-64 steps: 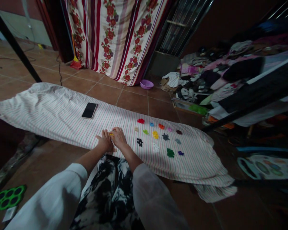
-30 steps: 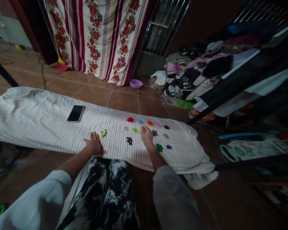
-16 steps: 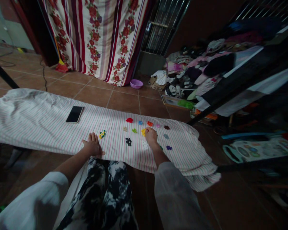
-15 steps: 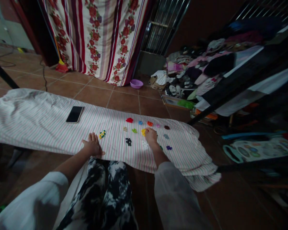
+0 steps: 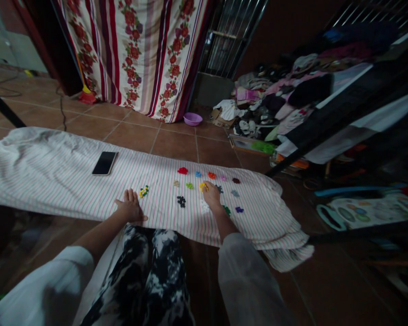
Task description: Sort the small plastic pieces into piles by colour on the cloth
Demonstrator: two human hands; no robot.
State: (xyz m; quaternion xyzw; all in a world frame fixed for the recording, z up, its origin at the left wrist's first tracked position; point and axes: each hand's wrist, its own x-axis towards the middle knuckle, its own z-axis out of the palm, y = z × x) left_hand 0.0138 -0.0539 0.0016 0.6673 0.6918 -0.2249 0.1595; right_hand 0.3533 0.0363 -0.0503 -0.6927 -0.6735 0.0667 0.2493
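Note:
My left hand (image 5: 129,208) lies flat on the striped cloth (image 5: 75,181), fingers spread and nothing in it. Just beyond its fingertips is a small mixed cluster of yellow and green pieces (image 5: 143,191). My right hand (image 5: 211,194) reaches down to a little pile of yellow pieces (image 5: 203,186), its fingers drawn together at the pile's edge; whether a piece is between them is too small to see. Around it sit small piles of one colour each: red (image 5: 182,170), lime green (image 5: 189,185), black (image 5: 181,201), orange (image 5: 211,175), purple (image 5: 239,209). White pieces (image 5: 205,207) are partly hidden under my right wrist.
A dark-screened phone (image 5: 105,163) rests on the cloth at the left. Beyond the cloth, a purple basin (image 5: 192,119) stands on the tiled floor by a flowered curtain (image 5: 132,59). Clothes (image 5: 248,97) are heaped at the right, behind a dark slanting bar (image 5: 292,158).
My right hand has shifted slightly left and toward me at the yellow pile, uncovering dark grey-green pieces to its right. My left hand stays flat on the cloth.

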